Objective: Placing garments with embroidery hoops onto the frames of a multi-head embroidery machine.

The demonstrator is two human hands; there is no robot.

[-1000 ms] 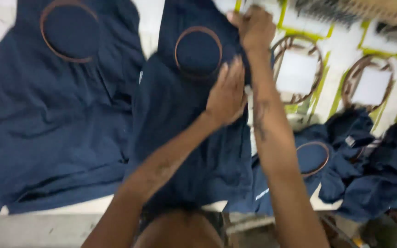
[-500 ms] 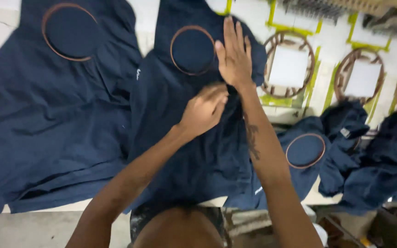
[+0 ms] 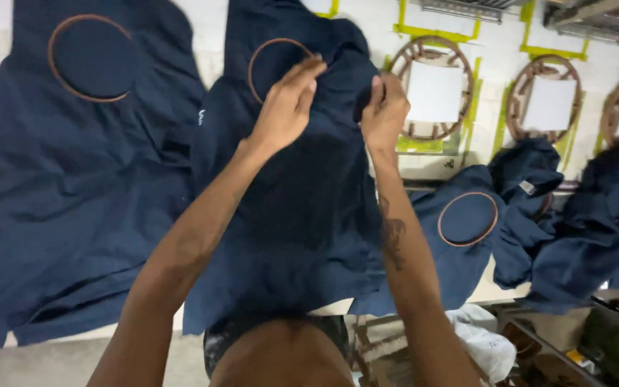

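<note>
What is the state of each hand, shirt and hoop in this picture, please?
Left hand: pinching the cloth by the hoop.
Right hand: gripping a fold of cloth.
Middle shirt: hooped, bunched at top.
Left shirt: spread flat, hooped.
Empty hoop: no cloth, white board inside.

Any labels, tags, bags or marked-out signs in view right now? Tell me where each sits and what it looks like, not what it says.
Small white mark: on the navy garment under the hands, left edge; tiny, pale.
Neck label: on the crumpled navy garment at right; small grey-white rectangle.
White squares: inside the round wooden frames, upper right; blank.
Yellow-green tape: angular strips around those frames.
White plastic bag: below the table edge, lower right; crumpled.
</note>
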